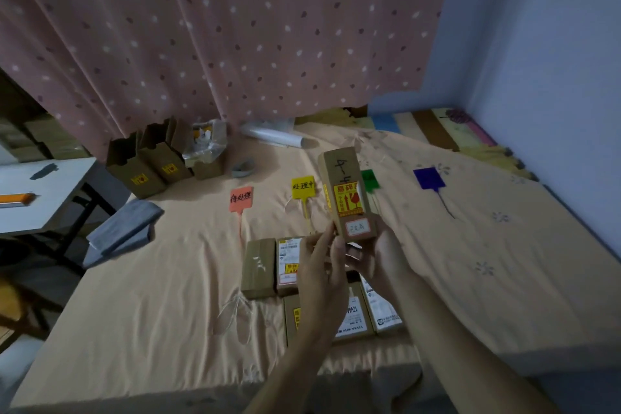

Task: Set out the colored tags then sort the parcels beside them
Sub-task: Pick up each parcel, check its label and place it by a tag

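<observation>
Tall brown cardboard parcel [346,191]: left hand [324,270] and right hand [386,262] both gripping base, tilting label up, likely for reading; green plastic tag [370,179] lying at 1 o'clock behind.

This is a bedroom in a home. A bed [470,262] covered with a pale orange sheet printed with small flowers fills most of the view and carries the parcels and tags. Behind it hangs a pink curtain [218,27] dotted with light and dark spots, and a plain bluish wall [554,44] closes the right corner. At the left stands a white folding worktop [50,198], with a folded grey cloth [122,228] lying just beside it on the bed's edge.
</observation>
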